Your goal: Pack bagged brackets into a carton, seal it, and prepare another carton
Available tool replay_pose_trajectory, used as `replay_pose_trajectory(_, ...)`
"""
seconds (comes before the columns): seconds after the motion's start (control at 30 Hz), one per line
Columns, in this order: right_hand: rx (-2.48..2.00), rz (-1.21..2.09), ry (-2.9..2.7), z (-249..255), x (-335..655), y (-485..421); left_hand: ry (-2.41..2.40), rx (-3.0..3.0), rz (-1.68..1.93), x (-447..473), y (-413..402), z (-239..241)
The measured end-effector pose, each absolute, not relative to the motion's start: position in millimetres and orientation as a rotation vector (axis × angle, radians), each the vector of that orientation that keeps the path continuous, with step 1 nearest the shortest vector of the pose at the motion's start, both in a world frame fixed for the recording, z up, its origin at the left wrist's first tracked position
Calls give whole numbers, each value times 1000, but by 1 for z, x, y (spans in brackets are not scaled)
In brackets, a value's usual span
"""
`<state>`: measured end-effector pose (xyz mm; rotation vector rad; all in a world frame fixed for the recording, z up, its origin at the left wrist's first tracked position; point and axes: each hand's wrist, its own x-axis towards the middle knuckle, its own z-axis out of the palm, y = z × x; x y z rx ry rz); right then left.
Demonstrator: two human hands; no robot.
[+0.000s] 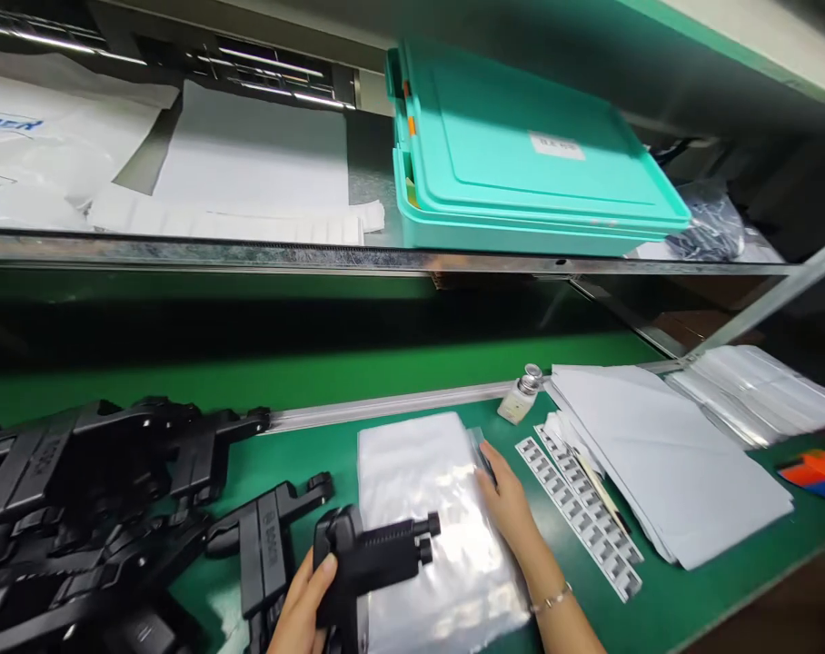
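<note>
My left hand (304, 595) is closed around a black plastic bracket (385, 554) with two short knobbed ends pointing right. The bracket is held above a stack of clear plastic bags (419, 463) on the green bench. At the stack's right edge, my right hand (501, 495) has its fingers curled on the edge of a bag, which sticks out slightly there. A small dark patch shows between those fingers; I cannot make out what it is. Beside my left hand lies a similar black bracket (266, 549) with BOSCH lettering.
More black brackets (78, 490) are heaped at the left. To the right are a small white bottle (520, 396), label strips (576, 518), tweezers (600, 486), white sheets (671, 454) and more clear bags (767, 391). A metal shelf (269, 254) overhead bears a teal box (521, 154).
</note>
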<state>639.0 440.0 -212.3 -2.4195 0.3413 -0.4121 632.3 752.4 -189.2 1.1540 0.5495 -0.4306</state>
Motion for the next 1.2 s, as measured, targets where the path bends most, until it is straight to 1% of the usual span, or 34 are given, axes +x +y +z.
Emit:
replay_pose_trajectory(0.07,-2512,-414,394,-194,632,432,591,1098,-457,636,750,-186)
replay_pose_trajectory(0.17,-2755,-304,583,-175,608,416,596,1069,-442,637,747,-184)
replay_pose_trajectory(0.27,-2933,-103,919,-175,573,410,519,1065,-408,635,747,-183)
replay_pose_trajectory(0.37,-3023,27,1051,-184,552,423,417,1060,-385,634,749,-184)
replay_pose_trajectory(0.5,-3094,31,989,-183,557,444,312,1134,-335,634,752,-187)
replay_pose_trajectory(0.63,-3108,-6,834,-174,557,429,189,1195,-326,634,754,-187)
replay_pose_trajectory(0.7,-3126,-44,690,-179,543,410,159,1225,-316,635,755,-186)
replay_pose_trajectory(0.8,-3118,-110,479,-201,516,386,145,1250,-312,636,755,-185)
replay_pose_trajectory(0.93,-2971,-326,397,-224,497,376,170,1234,-329,635,753,-178)
replay_pose_trajectory(1.03,-2709,-499,404,-208,499,392,120,1238,-317,629,746,-166)
replay_pose_trajectory(1.1,-2433,-416,389,-185,507,412,34,1248,-329,622,740,-156)
replay_pose_trajectory(1.2,-1903,-21,248,-153,523,451,-115,1303,-317,612,730,-145)
